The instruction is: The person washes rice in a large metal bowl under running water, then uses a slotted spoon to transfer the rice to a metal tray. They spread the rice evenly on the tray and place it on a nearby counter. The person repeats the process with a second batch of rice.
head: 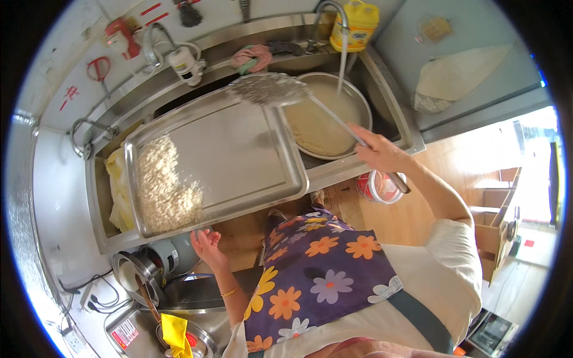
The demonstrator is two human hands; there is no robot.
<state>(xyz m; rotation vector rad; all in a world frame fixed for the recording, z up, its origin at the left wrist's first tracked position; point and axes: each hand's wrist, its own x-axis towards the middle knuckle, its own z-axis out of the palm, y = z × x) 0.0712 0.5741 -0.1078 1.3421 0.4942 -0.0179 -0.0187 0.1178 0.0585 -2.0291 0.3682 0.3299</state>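
Note:
My right hand (380, 150) is closed on the long handle of a metal skimmer (268, 89), whose round head is over the far right corner of a large steel tray (233, 147). Pale, wet grains that look like rice (165, 192) are heaped along the tray's left side. Right of the tray, a round metal basin (367, 114) in the sink holds cloudy water with pale grains below the surface. Water runs into it from a curved faucet (344, 27). My left hand (208, 248), palm up with fingers loosely curled, holds nothing beside the tray's near edge.
Pink and green cloths (253, 58) and a yellow jug (357, 27) stand along the sink's back. A yellow cloth (118, 192) lies left of the tray. Below the sink are a red-and-white bucket (378, 185) and a grey gas cylinder (181, 253). A pot (134, 273) sits at lower left.

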